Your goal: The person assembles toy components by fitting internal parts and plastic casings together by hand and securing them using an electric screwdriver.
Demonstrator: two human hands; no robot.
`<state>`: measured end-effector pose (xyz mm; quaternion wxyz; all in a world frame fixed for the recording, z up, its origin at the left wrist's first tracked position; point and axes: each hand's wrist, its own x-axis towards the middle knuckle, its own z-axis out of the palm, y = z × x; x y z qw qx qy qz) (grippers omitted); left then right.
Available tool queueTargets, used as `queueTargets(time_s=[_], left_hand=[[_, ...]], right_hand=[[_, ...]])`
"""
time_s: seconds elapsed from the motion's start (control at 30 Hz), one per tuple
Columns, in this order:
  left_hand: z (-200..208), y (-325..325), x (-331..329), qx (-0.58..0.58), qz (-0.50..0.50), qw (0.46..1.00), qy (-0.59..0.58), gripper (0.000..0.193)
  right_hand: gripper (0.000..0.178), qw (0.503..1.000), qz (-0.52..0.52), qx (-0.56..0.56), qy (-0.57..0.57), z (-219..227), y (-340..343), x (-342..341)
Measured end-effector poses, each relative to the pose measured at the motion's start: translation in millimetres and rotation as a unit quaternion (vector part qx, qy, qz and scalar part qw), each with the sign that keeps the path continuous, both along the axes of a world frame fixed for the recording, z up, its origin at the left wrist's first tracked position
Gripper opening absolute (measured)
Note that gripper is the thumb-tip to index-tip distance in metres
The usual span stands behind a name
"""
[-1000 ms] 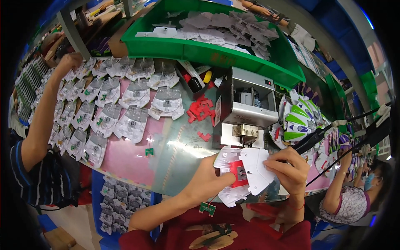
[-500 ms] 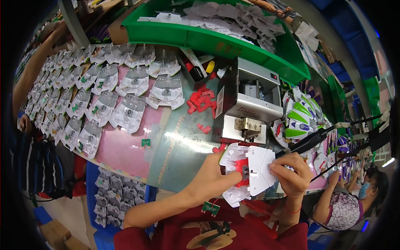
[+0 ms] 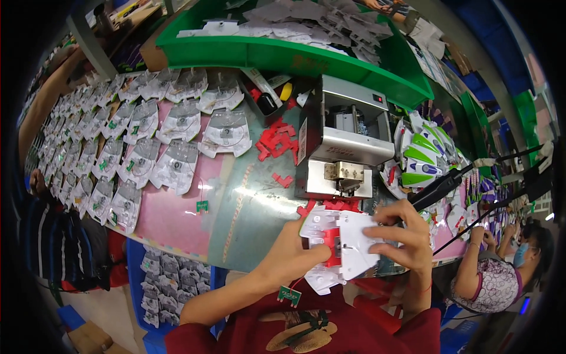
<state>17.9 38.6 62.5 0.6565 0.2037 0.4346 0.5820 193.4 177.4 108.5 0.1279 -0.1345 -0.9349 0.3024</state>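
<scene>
Close to my body, my left hand grips a white plastic shell by its left side, thumb over a red plastic piece in its middle. A flat white panel covers the shell's right part. My right hand has its fingertips on top of that panel's right edge; its thumb is hidden. Below my left hand, a small green circuit board dangles on a red wire. Just beyond the shell stands a metal bench machine with a brass-coloured block at its front.
Rows of grey-white shells fill the table's left side. Loose red pieces lie left of the machine. A green bin of plastic parts stands behind, green-white shells at right. A blue crate sits below; a co-worker is at right.
My right fingers have shifted from pinching the panel's right edge to lying spread over its top. Shell and hands sit slightly further left in the picture, as the whole view has shifted.
</scene>
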Motion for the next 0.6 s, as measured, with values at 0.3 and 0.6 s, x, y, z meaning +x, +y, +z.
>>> queueTargets(time_s=[0.3, 0.6], left_hand=[[-1, -8, 7, 0.035, 0.012, 0.992, 0.122, 0.037], [-11, -7, 14, 0.045, 0.04, 0.989, 0.136, 0.046]], right_hand=[[0.086, 0.995, 0.047, 0.007, -0.083, 0, -20, -11], [0.087, 0.999, -0.011, 0.031, -0.018, -23, -36, -10]])
